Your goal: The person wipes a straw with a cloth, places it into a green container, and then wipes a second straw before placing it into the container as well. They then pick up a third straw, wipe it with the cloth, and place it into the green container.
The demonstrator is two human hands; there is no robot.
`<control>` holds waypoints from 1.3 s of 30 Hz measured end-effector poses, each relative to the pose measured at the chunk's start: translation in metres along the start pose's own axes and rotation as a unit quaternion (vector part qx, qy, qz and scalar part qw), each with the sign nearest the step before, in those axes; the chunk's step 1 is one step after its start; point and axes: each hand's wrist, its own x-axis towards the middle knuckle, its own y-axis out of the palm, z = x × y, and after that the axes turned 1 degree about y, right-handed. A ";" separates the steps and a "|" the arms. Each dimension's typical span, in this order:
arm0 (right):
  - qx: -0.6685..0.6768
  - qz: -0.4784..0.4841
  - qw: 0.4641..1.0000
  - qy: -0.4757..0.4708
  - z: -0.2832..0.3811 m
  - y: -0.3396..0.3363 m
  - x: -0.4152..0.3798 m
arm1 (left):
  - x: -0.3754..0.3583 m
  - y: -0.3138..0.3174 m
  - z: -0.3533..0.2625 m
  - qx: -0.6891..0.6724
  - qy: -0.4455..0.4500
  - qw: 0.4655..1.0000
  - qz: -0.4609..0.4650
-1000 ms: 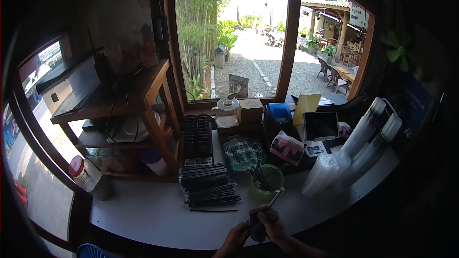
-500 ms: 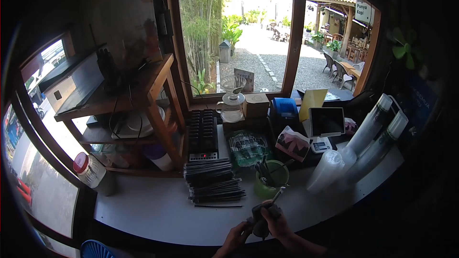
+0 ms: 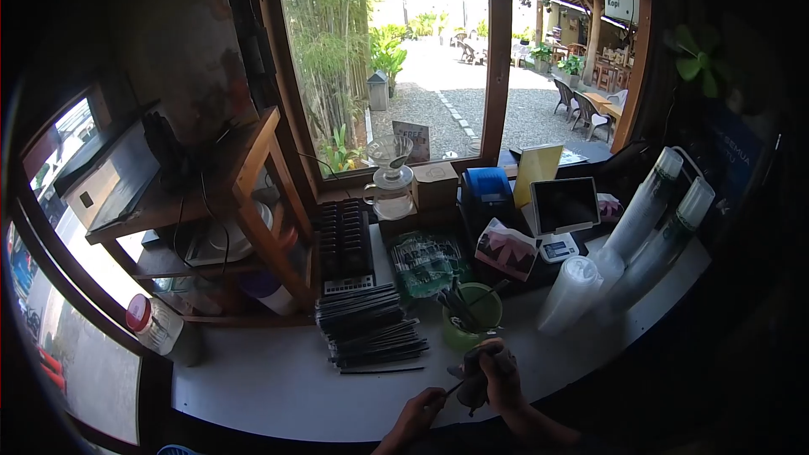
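Black straws [image 3: 371,329] lie to the left on the white counter [image 3: 253,379]; stacked clear cups [image 3: 569,291] stand to the right. A green container [image 3: 461,340] stands just beyond the dark object [image 3: 474,392], held low near the counter's front edge. Right hand [image 3: 503,377]: fingers curled around it, partly covering it (outline lost in shadow). Left hand [image 3: 419,411]: fingertips pinching a thin piece beside it. Left forearm: cut off below.

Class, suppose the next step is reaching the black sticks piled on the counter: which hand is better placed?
Probably the left hand: it is nearer the black sticks, while the right hand is farther off, wrapped around a dark object.
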 end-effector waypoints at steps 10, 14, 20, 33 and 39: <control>-0.073 0.011 0.997 -0.038 0.010 0.009 0.007 | 0.014 0.000 -0.020 -0.005 -0.019 1.000 0.010; -0.117 0.047 0.987 -0.103 0.015 0.013 0.010 | 0.021 -0.009 -0.026 -0.004 -0.012 1.000 0.008; -0.185 0.143 0.970 0.062 -0.033 0.000 0.007 | 0.035 -0.016 -0.021 0.097 0.171 0.981 -0.004; -0.257 0.234 0.937 -0.022 -0.047 -0.012 0.021 | 0.053 -0.054 -0.095 0.247 0.329 0.911 0.010; -0.223 0.177 0.959 0.007 -0.083 -0.053 0.021 | 0.046 -0.049 -0.148 0.062 0.468 0.875 -0.103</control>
